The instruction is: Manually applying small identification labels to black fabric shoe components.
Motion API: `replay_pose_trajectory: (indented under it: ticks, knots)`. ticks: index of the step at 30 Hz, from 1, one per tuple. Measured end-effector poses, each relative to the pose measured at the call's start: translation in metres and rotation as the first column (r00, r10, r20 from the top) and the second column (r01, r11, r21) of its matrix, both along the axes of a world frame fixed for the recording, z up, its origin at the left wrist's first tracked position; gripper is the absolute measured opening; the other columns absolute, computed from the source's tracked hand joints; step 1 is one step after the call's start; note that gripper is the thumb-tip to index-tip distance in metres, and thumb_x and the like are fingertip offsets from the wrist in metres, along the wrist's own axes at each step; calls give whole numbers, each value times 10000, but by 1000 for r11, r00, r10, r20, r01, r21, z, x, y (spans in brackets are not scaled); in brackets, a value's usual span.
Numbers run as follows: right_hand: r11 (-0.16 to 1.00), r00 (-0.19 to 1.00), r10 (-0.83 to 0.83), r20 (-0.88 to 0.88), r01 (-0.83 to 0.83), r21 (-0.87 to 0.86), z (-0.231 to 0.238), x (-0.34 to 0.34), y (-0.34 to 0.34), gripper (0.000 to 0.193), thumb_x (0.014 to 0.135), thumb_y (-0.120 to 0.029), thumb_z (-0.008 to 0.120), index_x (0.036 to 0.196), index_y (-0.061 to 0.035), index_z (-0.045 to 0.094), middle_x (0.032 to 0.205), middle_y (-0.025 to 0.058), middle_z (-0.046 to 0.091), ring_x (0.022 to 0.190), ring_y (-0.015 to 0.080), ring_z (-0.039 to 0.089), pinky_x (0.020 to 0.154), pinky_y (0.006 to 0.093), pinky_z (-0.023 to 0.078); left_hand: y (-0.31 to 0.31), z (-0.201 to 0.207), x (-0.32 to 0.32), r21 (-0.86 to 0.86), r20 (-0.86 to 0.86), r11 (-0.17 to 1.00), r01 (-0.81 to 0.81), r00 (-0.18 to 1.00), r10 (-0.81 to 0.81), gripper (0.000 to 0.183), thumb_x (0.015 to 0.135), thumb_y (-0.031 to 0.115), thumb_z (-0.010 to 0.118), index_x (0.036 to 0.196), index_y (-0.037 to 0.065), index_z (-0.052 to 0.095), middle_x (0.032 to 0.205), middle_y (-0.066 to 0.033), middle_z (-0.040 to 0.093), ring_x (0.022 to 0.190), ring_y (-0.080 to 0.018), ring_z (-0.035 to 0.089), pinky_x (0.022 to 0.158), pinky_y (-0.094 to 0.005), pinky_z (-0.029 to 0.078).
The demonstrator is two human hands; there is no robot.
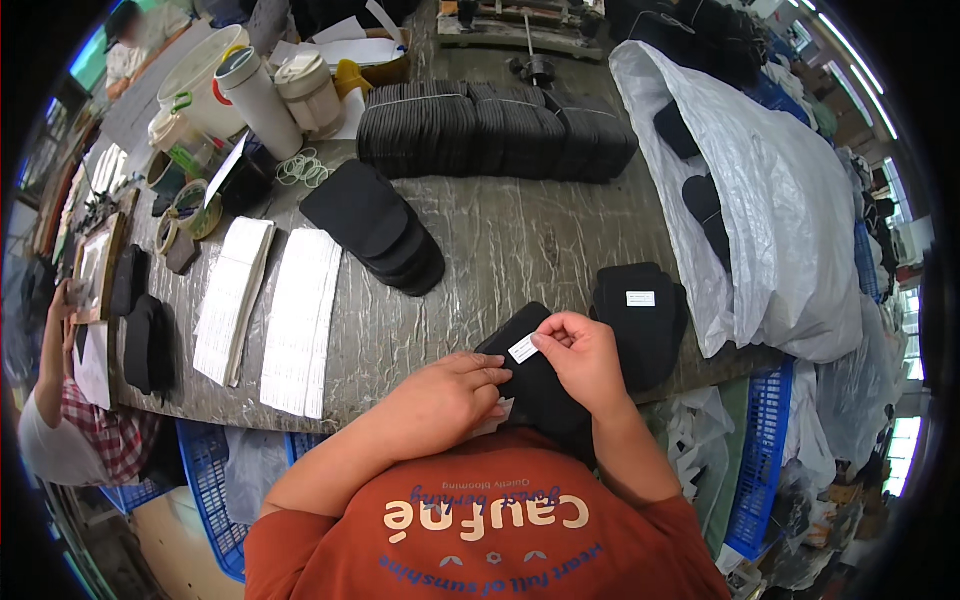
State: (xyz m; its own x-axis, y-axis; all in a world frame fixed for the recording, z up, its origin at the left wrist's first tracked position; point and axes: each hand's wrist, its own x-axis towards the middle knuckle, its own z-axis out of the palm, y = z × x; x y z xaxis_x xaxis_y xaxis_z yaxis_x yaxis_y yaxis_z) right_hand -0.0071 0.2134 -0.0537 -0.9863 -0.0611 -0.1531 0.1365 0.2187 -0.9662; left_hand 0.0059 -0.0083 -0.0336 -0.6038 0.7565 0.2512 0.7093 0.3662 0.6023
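Note:
A black flat pad (545,385) with rounded ends lies in front of me at the table's near edge. My right hand (582,362) pinches one end of a small white label (523,348) against the pad's upper face. From the left, my left hand (455,395) reaches the pad's edge with curled fingers, closed on a white label sheet (497,415) that shows partly below them. To the right sits a pile of black pads (638,335), its top one bearing a white label (641,299).
Left of me lie stacks of white label sheets (300,320) and fanned black pads (375,230). Behind stands a tied row of black pads (490,130). A white sack (780,220) bulges at the right. Another person (85,420) works at the far left.

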Motion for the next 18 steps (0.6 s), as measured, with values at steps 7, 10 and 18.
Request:
replay_pose_trajectory:
  ticks: [7, 10, 18]
  knots:
    - [999, 1000, 13, 20, -14, 52, 0, -2, -2, 54, 856, -12, 692, 849, 31, 660, 716, 21, 660, 656, 49, 575, 589, 223, 471, 1, -2, 1, -20, -17, 1000, 2, 1000, -2, 210, 817, 173, 725, 848, -16, 639, 1090, -138, 701, 1139, -308, 617, 961, -422, 501]
    - [996, 1000, 23, -1, -23, 88, -5, -2, -1, 57, 853, -17, 692, 844, 30, 661, 710, 26, 662, 650, 48, 573, 586, 230, 471, 1, -2, 1, -10, -37, 1000, -6, 999, 6, 209, 811, 168, 729, 833, -15, 631, 1143, -150, 683, 1083, -316, 632, 937, -424, 507]
    - [983, 998, 13, -59, -2, 183, -11, -3, 1, 149, 812, -43, 718, 931, 17, 651, 722, 102, 685, 619, 143, 636, 586, 288, 494, 9, 0, -1, -113, -29, 993, 17, 999, -20, 244, 879, 215, 643, 835, -23, 615, 1303, -177, 600, 1074, -303, 592, 933, -409, 482]
